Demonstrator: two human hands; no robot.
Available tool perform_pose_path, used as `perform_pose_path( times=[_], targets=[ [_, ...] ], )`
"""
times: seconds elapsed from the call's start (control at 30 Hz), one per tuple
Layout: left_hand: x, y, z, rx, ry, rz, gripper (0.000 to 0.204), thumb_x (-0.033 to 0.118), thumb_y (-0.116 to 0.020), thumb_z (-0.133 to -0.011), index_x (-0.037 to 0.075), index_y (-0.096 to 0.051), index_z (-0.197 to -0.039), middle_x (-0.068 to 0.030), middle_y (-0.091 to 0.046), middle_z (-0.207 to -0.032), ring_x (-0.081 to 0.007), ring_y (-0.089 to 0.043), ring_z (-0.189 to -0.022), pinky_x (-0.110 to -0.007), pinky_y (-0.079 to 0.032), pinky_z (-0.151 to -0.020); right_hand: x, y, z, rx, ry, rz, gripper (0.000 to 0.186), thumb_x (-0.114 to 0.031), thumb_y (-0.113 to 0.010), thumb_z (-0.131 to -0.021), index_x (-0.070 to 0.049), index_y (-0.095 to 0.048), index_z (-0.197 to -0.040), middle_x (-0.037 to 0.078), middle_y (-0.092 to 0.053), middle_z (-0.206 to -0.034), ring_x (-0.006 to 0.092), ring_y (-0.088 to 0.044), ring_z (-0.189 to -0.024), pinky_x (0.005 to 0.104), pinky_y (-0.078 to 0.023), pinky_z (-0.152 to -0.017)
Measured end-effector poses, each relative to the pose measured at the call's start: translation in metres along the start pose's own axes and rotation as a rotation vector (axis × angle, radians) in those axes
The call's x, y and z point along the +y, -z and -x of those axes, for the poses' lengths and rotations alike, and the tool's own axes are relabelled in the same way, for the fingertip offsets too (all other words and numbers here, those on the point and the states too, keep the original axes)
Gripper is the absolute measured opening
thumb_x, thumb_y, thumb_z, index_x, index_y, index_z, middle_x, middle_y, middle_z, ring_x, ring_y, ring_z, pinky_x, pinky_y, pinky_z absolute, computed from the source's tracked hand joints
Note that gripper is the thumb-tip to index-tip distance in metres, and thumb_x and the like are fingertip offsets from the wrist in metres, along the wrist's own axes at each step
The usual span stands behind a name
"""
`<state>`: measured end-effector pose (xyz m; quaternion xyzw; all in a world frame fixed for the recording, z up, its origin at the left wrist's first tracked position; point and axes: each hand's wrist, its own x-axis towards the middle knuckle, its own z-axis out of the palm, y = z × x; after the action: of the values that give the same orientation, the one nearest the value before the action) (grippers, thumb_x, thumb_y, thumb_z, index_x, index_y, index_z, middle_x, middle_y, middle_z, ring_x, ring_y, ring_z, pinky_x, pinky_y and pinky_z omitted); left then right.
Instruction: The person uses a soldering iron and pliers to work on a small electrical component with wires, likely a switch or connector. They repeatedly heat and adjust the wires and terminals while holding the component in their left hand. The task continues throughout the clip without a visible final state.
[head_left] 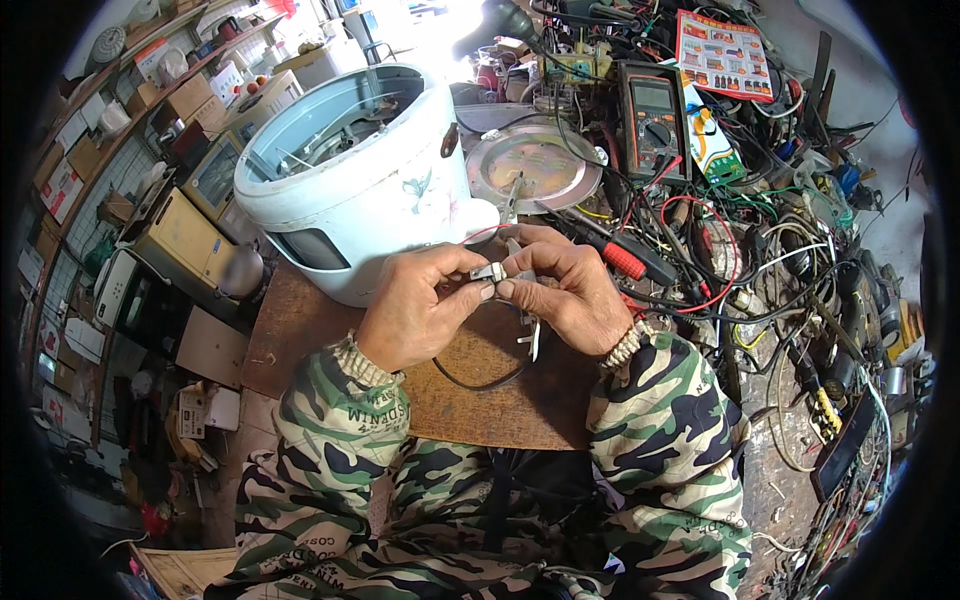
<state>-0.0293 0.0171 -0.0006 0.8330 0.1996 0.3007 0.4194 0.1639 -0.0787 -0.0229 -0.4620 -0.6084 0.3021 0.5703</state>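
Close together over the wooden board (480, 400), my left hand (415, 300) and my right hand (570, 290) pinch a small grey-and-white part (488, 272) between thumbs and fingertips. Its exact kind is too small to make out. Below my right fingers hangs a pale metal bracket (534, 340), partly covered by the hand. A black cable (470, 386) loops down onto the board beneath my hands. Just beyond them stands a pale blue rice cooker body (370, 190) with no lid, its inner parts showing. A thin red wire runs near my fingertips.
A round metal plate (535, 165) lies behind my hands. To the right are a multimeter (655, 120), a red-and-black handled tool (625, 260) and a dense tangle of wires (790, 260). Shelves with boxes and appliances (190, 235) line the left side.
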Motion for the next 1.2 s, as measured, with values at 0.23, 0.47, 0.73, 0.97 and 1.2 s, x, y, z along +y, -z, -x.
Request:
perform_pose_path(
  times=[0.23, 0.47, 0.73, 0.97, 1.2],
  targets=[
    [0.005, 0.003, 0.0, -0.093, 0.072, 0.034, 0.019, 0.001, -0.066, -0.096, -0.007, -0.066, -0.113, -0.0079, -0.072, -0.103, -0.0102, -0.067, -0.095, -0.025, -0.056, -0.083, 0.004, 0.0, 0.0, 0.012, -0.017, -0.047, 0.019, -0.008, -0.075, -0.087, 0.004, -0.072, -0.101, 0.022, -0.062, -0.129, 0.0266, -0.062, -0.112, 0.037, -0.05, -0.09],
    [0.011, 0.007, 0.001, -0.114, 0.071, 0.1, 0.024, 0.005, -0.068, -0.096, -0.008, -0.065, -0.116, -0.009, -0.072, -0.105, -0.0107, -0.067, -0.097, -0.026, -0.056, -0.085, 0.001, -0.001, 0.001, 0.015, -0.062, -0.092, 0.022, -0.008, -0.075, -0.087, 0.007, -0.07, -0.104, 0.022, -0.061, -0.13, 0.0255, -0.062, -0.115, 0.0354, -0.05, -0.094],
    [-0.004, 0.012, 0.007, -0.067, -0.033, -0.026, 0.021, 0.004, -0.07, -0.095, -0.007, -0.067, -0.113, -0.0082, -0.07, -0.099, -0.012, -0.066, -0.092, -0.027, -0.055, -0.081, 0.001, 0.007, -0.002, 0.154, -0.1, -0.1, 0.029, -0.013, -0.069, -0.093, 0.004, -0.066, -0.117, 0.012, -0.071, -0.108, 0.0156, -0.065, -0.098, 0.0294, -0.053, -0.084],
    [-0.01, 0.015, 0.0, -0.095, -0.075, -0.008, 0.02, 0.004, -0.071, -0.095, -0.006, -0.068, -0.112, -0.0078, -0.07, -0.098, -0.0106, -0.065, -0.089, -0.026, -0.054, -0.079, 0.019, 0.057, 0.015, 0.396, -0.127, 1.251, 0.028, -0.02, -0.078, -0.078, -0.001, -0.064, -0.093, 0.02, -0.066, -0.093, 0.04, -0.063, -0.09, 0.049, -0.05, -0.083],
    [-0.009, 0.017, -0.001, -0.092, 0.025, 0.071, 0.019, 0.006, -0.071, -0.095, -0.007, -0.07, -0.11, -0.0051, -0.072, -0.094, -0.0077, -0.064, -0.086, -0.024, -0.054, -0.076, 0.02, 0.059, 0.021, 0.376, 0.009, 1.41, 0.016, -0.013, -0.071, -0.083, -0.003, -0.065, -0.094, 0.017, -0.065, -0.096, 0.0376, -0.061, -0.094, 0.0486, -0.049, -0.081]
  ],
)
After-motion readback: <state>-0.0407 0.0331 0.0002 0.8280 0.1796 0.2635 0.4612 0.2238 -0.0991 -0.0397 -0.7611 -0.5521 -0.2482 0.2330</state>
